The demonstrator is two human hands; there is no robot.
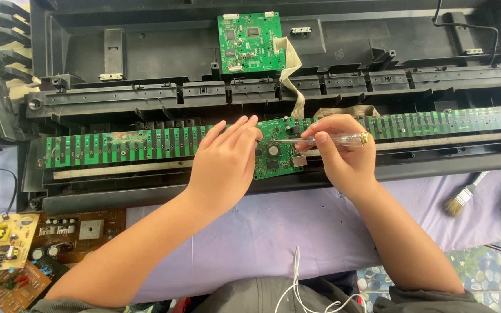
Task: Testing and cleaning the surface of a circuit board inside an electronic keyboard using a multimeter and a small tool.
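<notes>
Two bare hands are working at a small green circuit board (275, 155) in the middle of an opened keyboard casing (146, 40).

The left hand (224, 165) is lying flat, palm down, its fingers (236, 128) pressed together and resting on the board's left edge and the long green contact strip (123, 146). The right hand (343, 152) is curling in from the right, fingers pinching a clear-handled screwdriver (334, 139) whose tip is pointing left over the board. A second green board (250, 42) is sitting at upper centre, and one brush (460, 199) is lying on the purple worktop (273, 226) at the right. Brown boards (13, 255) at lower left are being cut off by the frame edge.
</notes>
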